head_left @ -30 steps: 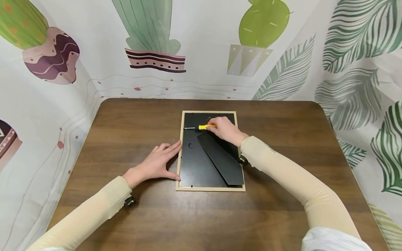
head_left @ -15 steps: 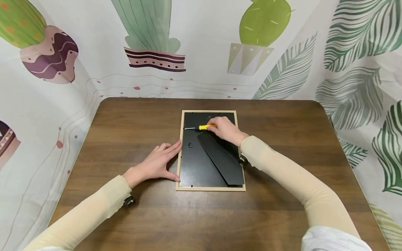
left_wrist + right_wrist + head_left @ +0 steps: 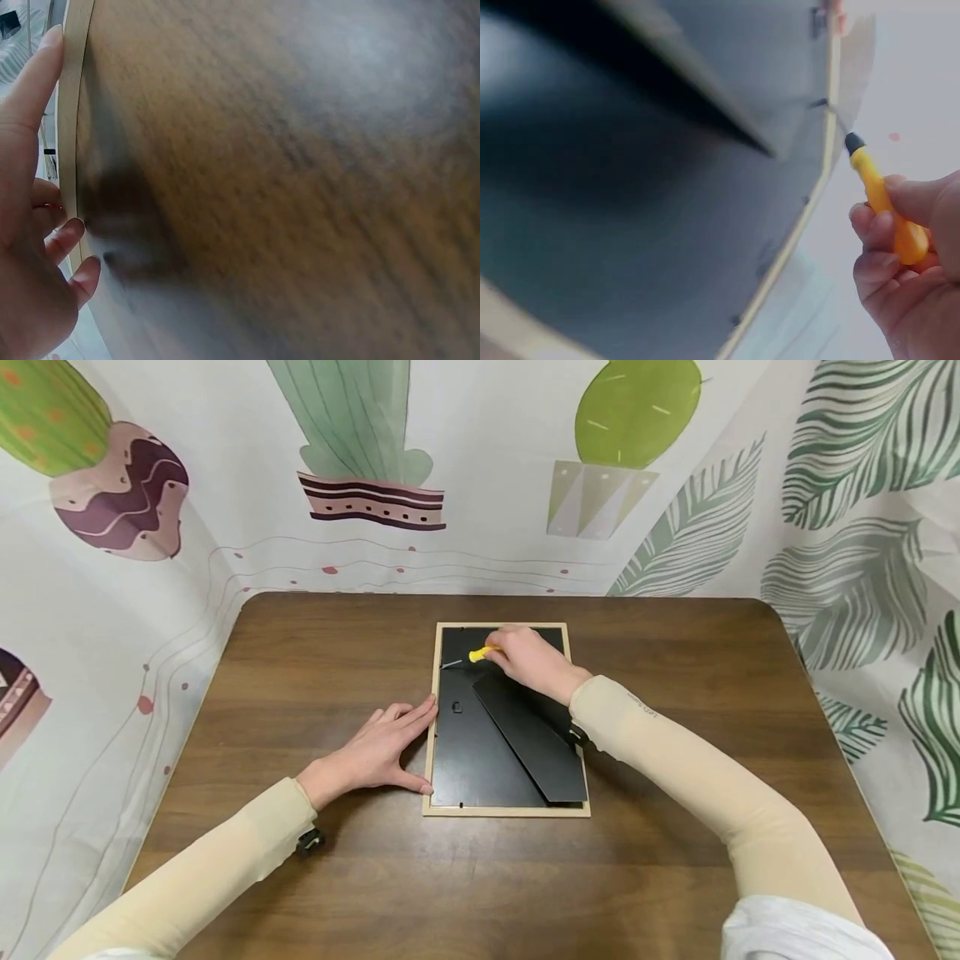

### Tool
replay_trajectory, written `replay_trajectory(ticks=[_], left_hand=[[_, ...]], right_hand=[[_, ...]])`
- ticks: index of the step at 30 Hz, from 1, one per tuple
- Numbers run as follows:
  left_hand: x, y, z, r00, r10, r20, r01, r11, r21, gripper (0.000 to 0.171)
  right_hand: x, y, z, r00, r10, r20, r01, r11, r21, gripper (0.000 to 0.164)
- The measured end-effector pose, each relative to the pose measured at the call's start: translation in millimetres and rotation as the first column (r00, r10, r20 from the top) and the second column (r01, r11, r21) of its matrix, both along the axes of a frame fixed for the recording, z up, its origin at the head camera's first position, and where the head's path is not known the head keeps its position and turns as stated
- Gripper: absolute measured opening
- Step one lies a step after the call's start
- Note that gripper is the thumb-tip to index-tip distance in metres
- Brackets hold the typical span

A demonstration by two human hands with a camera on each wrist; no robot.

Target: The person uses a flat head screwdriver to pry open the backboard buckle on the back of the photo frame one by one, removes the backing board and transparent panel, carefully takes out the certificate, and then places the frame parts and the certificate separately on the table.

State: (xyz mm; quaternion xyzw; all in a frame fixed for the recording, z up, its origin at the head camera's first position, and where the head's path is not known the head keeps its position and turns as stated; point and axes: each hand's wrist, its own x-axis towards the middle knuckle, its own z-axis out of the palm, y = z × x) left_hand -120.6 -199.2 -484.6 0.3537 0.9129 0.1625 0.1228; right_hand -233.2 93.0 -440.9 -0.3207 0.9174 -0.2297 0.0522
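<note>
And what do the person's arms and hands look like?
Long cream sleeves, with white cloth higher up. A small black gadget pokes out by each cuff. The right sleeve has tiny dark lettering. The left hand and right hand wear no gloves.

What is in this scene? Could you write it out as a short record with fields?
Object: picture frame, pale rim, black back facing up
Stand: black flap, slanting across the back
Tool: yellow-handled screwdriver, tip at the frame's left edge
Right hand: grips the screwdriver
Left hand: touches the frame's left edge, thumb spread
Surface: brown table
Behind: white plant-print backdrop
</note>
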Motion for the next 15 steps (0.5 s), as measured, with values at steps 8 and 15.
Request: replay_trajectory(ticks=[8,15], left_hand=[[-0.3,0,-0.4,1.000,-0.012,-0.007,0.012,1.000,0.013,0.124],[-1.3,1,-2.0,1.000,-0.001,0.003,0.001,1.000,0.000,0.125]], right_hand=[[-1.3,-39,31.8,0.995,0.043,-0.089,-0.039,0.998,0.049,0.017],[-3.7,-63,45.1,0.991,0.087,-0.103,-0.077,0.992,0.100,0.018]])
